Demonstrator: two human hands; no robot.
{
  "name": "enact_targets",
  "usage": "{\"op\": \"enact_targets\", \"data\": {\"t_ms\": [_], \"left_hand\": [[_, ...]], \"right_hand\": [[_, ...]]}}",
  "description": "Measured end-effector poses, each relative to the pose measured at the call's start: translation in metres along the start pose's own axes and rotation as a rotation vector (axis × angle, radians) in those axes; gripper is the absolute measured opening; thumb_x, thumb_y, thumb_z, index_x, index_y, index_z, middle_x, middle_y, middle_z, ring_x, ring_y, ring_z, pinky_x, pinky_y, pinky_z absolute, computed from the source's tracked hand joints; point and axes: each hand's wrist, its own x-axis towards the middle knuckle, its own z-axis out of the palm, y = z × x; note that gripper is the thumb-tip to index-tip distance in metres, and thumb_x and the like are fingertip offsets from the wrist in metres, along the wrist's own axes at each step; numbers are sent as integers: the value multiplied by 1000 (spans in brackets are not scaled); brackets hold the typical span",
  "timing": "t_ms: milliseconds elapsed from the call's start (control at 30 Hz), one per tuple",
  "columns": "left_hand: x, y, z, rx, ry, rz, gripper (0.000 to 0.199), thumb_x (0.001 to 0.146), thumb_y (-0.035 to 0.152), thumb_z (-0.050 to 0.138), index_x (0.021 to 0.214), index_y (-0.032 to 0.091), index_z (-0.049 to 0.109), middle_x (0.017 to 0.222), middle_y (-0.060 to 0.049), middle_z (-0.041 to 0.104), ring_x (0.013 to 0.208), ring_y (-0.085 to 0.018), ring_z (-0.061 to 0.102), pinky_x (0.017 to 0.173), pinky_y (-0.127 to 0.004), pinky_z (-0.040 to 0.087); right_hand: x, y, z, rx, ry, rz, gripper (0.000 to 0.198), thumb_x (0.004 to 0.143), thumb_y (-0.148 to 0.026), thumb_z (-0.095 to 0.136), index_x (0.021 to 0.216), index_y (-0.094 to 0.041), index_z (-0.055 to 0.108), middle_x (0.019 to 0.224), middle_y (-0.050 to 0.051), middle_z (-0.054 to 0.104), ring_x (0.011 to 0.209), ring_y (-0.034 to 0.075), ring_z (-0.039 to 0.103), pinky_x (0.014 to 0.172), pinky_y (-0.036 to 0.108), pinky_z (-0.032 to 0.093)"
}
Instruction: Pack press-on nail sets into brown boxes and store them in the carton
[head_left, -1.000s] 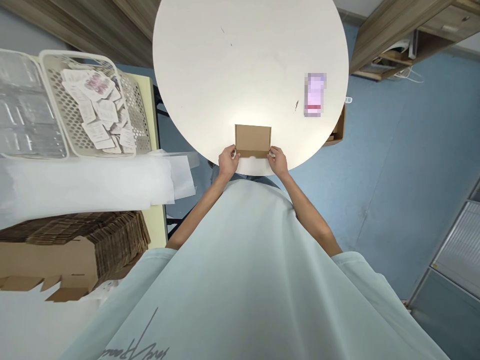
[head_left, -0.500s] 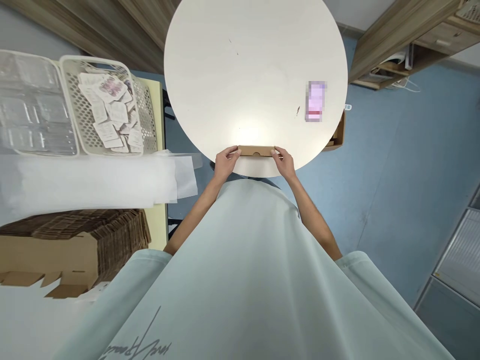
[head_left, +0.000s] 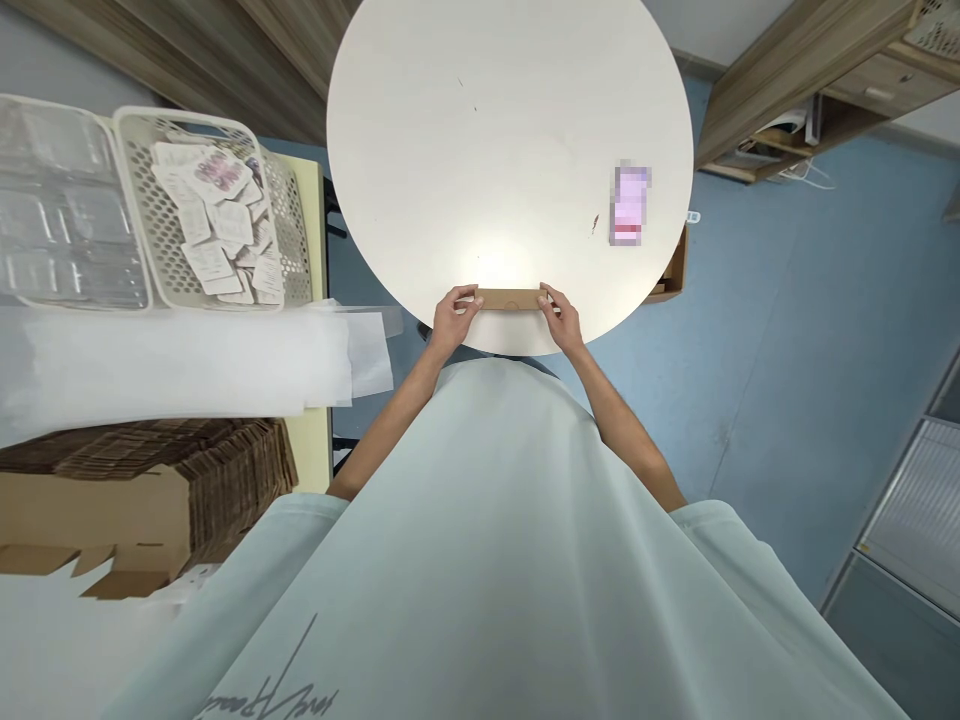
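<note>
A narrow brown cardboard box (head_left: pixel 510 300) is held level between my two hands at the near edge of the round white table (head_left: pixel 495 150). My left hand (head_left: pixel 454 318) grips its left end, thumb on the near side and fingers on the far side. At the other end my right hand (head_left: pixel 561 318) pinches it in the same way. The side facing me shows a faint half-round mark in its middle. What is inside the box is hidden.
A blurred pinkish object (head_left: pixel 628 205) lies on the table's right. On the left stand a white basket of paper packets (head_left: pixel 217 220), a bin of clear plastic trays (head_left: pixel 71 210), white sheets (head_left: pixel 187 360) and stacked flat cardboard boxes (head_left: pixel 232 490). An open carton (head_left: pixel 675 270) sits below the table's right edge.
The half-round notch on the box's side, dark and open before, now looks closed flush. Both hands keep hold of the ends; the right one has shifted slightly left.
</note>
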Motion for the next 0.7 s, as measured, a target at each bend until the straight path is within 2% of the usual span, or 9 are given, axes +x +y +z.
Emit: {"op": "enact_targets", "data": {"t_ms": [200,333,500,700], "left_hand": [[9,2,5,12,23,33,36,103,56,75,121,26,76,142,-12,79,117,-25,78,99,-38,66],[12,4,5,16,26,40,37,104,54,75,126,24,76,141,-13,79,117,-26,79,99,-38,67],[11,5,3,27,-24,47,53,95,46,87,141,22,75,155,-16,73,128,-31,77,105,-43,68],[17,5,3,12,-10,22,46,88,34,90,131,22,80,147,-14,76,120,-30,79,106,-45,68]], "right_hand": [[2,-1,2,8,17,-16,72,117,-70,37,167,-26,64,168,13,68,129,25,71,110,39,60],[4,-3,0,5,2,-4,75,116,-72,38,171,-26,60,172,13,64,130,26,71,112,41,61],[-1,-6,-2,32,-4,18,76,112,-72,49,175,-30,55,177,10,60,129,26,71,111,41,64],[-3,-3,1,40,22,17,75,112,-72,46,169,-27,61,173,14,63,130,24,72,108,38,65]]}}
